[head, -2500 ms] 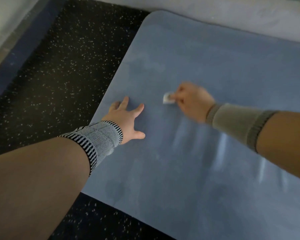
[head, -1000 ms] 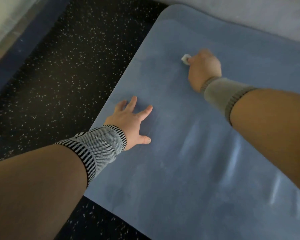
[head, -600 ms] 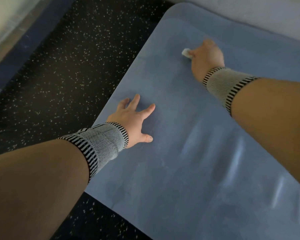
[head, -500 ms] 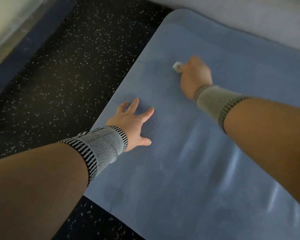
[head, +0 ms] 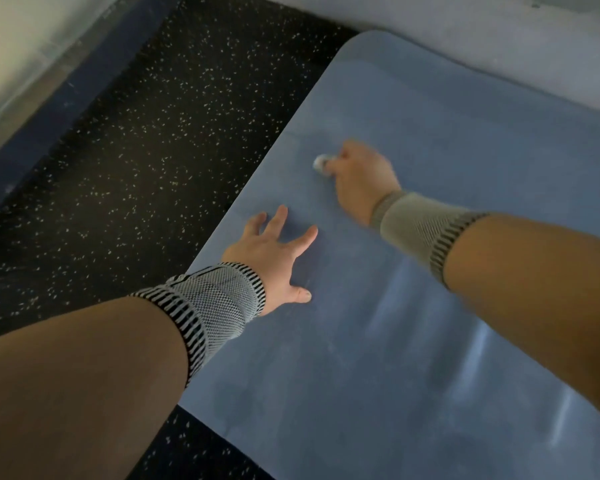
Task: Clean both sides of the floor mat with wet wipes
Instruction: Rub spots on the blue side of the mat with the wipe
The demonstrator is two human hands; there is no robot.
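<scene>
Blue mat, near end: the floor mat (head: 413, 358) lies flat under both forearms; pale streaks show on it below the right forearm, which I judge to be wet wipe tracks or sheen.
Left wristband: a knit band with black stripes (head: 215, 303) sits just behind the left hand.
Left hand: the left hand (head: 274, 261) is flat on the mat close to its left edge, fingers spread and straight, gripping nothing. Likely reason: it pins the mat so the rubbing does not drag it across the floor.
Right wristband: a plain grey-beige band (head: 420, 226) sits just behind the right hand.
Right hand: the right hand (head: 359, 178) lies beyond and to the right of the left one, fingers curled over a wad and blurred, so it is probably mid-stroke.
Wet wipe: the wet wipe (head: 321, 163) is bunched small and white, poking out at the fingertips and pressed to the mat. Bunching probably gives a firmer pad for scrubbing.
Stage: 1 side faces up and is being wiped; whether it is the 1st or 2nd side cannot be told.
Beyond the hands: the mat's rounded far corner, then a pale grey surface (head: 499, 39).
Left of the left hand: black speckled rubber flooring (head: 136, 140), with a dark blue strip (head: 66, 95) past it.
Containers: none in view; no wipe packet shows.
</scene>
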